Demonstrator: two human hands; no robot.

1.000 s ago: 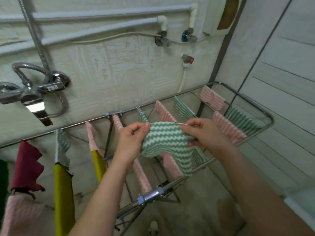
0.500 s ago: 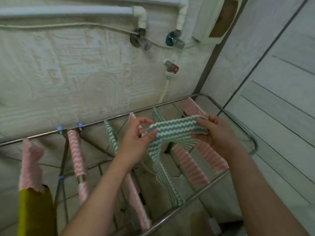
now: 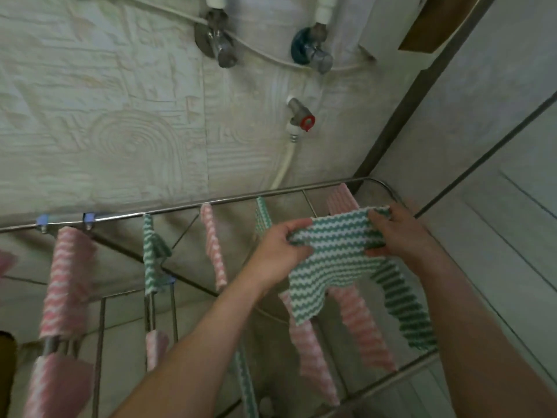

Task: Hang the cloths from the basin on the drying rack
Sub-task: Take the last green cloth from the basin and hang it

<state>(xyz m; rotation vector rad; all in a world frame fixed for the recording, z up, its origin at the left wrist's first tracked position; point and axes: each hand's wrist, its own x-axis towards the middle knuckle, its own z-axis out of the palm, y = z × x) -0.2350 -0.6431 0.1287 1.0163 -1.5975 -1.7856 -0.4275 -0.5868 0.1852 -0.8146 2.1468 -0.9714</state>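
Both hands are up at centre right. The left hand [image 3: 280,251] pinches the green cloth [image 3: 331,251] by its left edge and the right hand [image 3: 398,236] grips its right edge, spreading it just above the right end of the rack [image 3: 180,210]. Its lower corner droops in front of a pink cloth [image 3: 361,327]. Further pink and green striped cloths hang along the bars toward the lower left.
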